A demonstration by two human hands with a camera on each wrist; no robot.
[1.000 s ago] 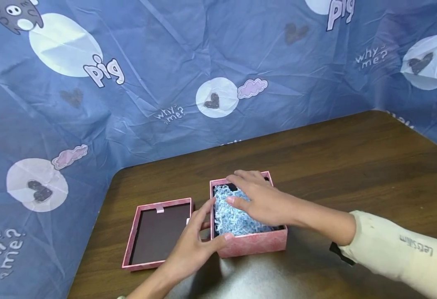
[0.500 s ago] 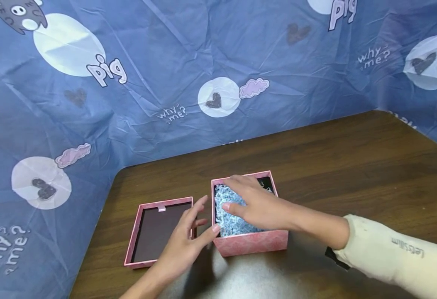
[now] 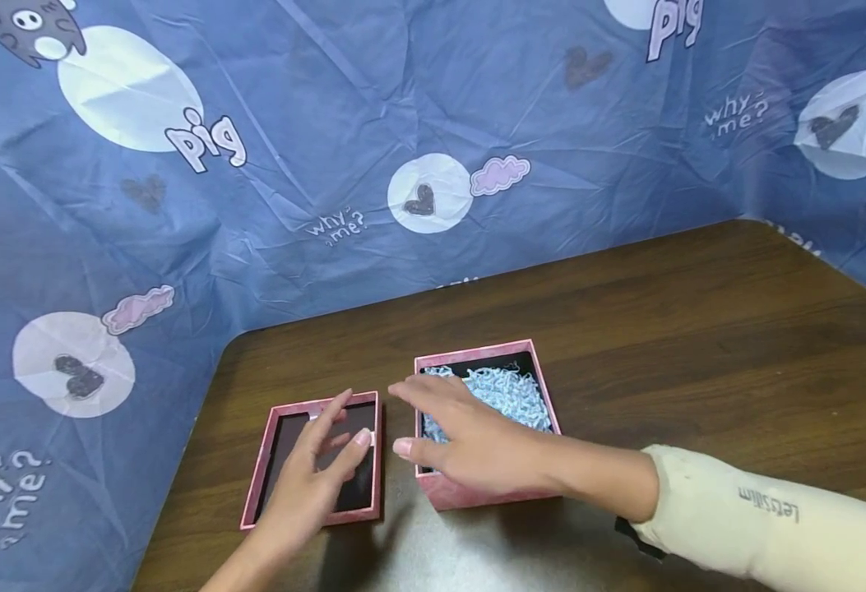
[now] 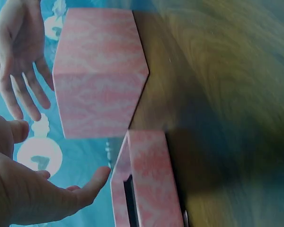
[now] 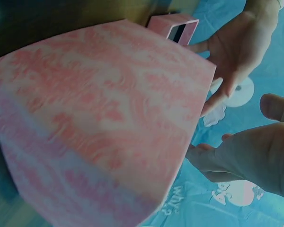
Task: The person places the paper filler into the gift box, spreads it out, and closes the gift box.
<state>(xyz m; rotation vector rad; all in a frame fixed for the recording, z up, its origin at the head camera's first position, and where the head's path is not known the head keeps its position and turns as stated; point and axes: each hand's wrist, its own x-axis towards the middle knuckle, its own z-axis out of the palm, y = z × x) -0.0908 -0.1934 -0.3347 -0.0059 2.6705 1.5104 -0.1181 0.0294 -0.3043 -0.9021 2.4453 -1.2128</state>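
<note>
A pink patterned box point(image 3: 451, 495) with a dark interior stands on the table, top side uncovered. Blue shredded paper filler point(image 3: 510, 396) lies in it, heaped toward its right side. Over the box's left part is my right hand point(image 3: 477, 440), fingers extended to the left past the rim, holding nothing. My left hand point(image 3: 307, 477) hovers above the matching pink lid point(image 3: 379, 493), fingers spread and thumb apart. The lid lies with its dark inside facing up. In the left wrist view the left hand point(image 4: 42, 189) shows beside the lid point(image 4: 154, 175), grasping nothing.
The brown wooden table point(image 3: 662, 329) extends to the right and behind the box. A blue printed cloth point(image 3: 314, 107) hangs along the table's back and sides. A narrow strip of table separates box and lid.
My left hand has left the box's left rim and moved left over the lid. My right hand has slid left and nearer, uncovering more blue filler on the right.
</note>
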